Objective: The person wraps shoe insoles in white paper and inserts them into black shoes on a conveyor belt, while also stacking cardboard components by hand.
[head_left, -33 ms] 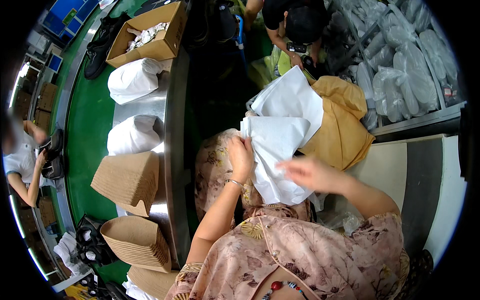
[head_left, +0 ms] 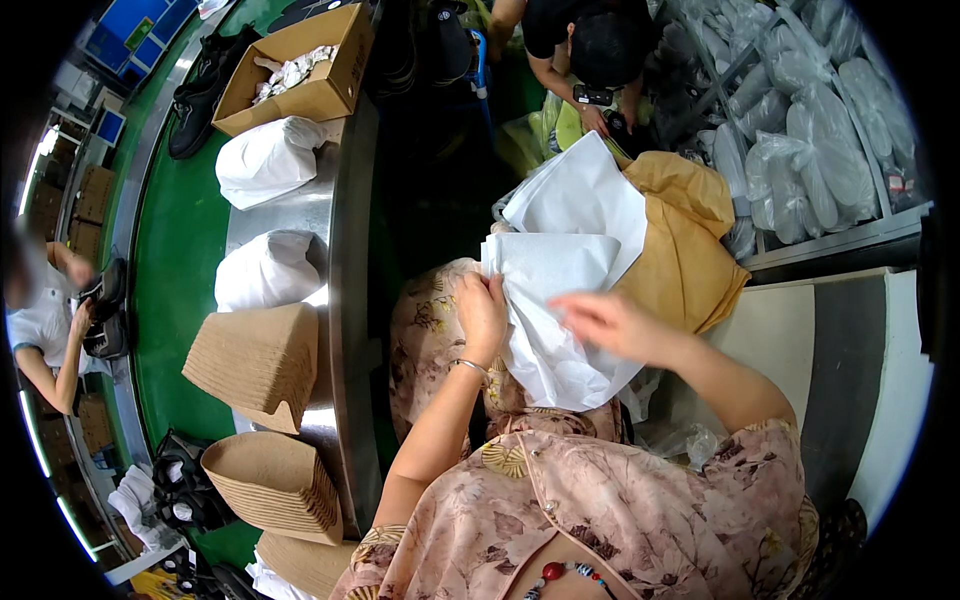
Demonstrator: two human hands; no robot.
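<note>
Across my lap lies crumpled white paper [head_left: 560, 345], its upper edge folded over. My left hand [head_left: 482, 312] pinches the left edge of this paper, fingers closed on it. Just over the paper's middle is my right hand [head_left: 615, 325], with its fingers apart and the fingertips smeared by motion; it seems to hold nothing. Beyond both hands a stack of white paper sheets [head_left: 590, 195] rests on brown wrapping paper [head_left: 675, 240].
At left, a metal-edged bench [head_left: 345, 380] beside a green belt [head_left: 165, 260] carries white-wrapped bundles [head_left: 265, 270], stacked ribbed cardboard forms [head_left: 255, 365] and an open carton [head_left: 345, 75]. Bagged insoles [head_left: 810, 150] fill a rack at right. Co-workers sit ahead and at far left.
My right hand has shifted slightly left and up over the white paper, whose lower right part has spread a little. My left hand stays in place.
</note>
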